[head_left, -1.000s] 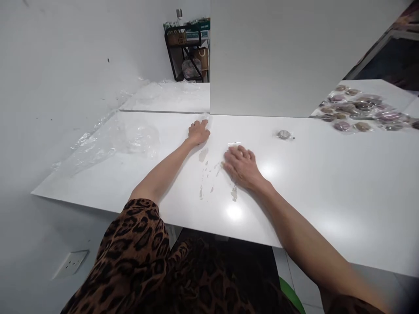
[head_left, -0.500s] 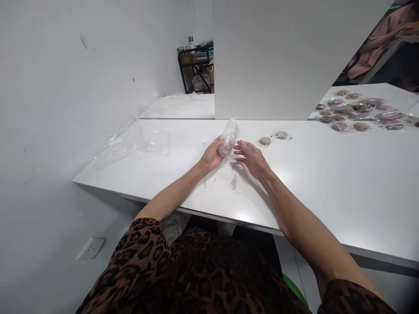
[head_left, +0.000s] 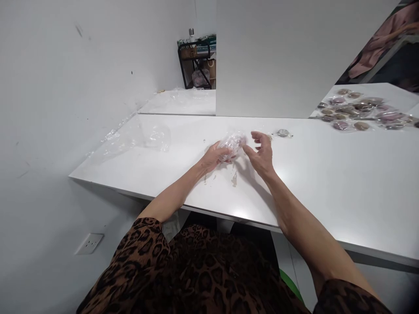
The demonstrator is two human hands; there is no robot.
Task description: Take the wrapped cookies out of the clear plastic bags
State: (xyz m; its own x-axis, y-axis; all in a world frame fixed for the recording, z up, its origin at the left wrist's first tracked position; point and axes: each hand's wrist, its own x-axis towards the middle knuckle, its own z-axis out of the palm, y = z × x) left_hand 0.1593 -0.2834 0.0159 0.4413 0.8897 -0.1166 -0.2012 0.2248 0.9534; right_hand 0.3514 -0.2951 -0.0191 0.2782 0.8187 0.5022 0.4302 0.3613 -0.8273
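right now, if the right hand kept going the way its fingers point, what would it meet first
Probably the clear plastic bag that the left hand holds: the right hand points left at it, just short of touching, though depth is unclear.

a second ago both hands lay flat on the white table (head_left: 327, 183); now they are raised just above it. the left hand (head_left: 214, 158) has gone from holding the clear plastic bundle (head_left: 231, 143) upright to holding it tipped on its side, lower. the right hand (head_left: 262, 153) has opened, fingers spread beside the bundle, and now hides the brown wrapped piece seen half a second ago
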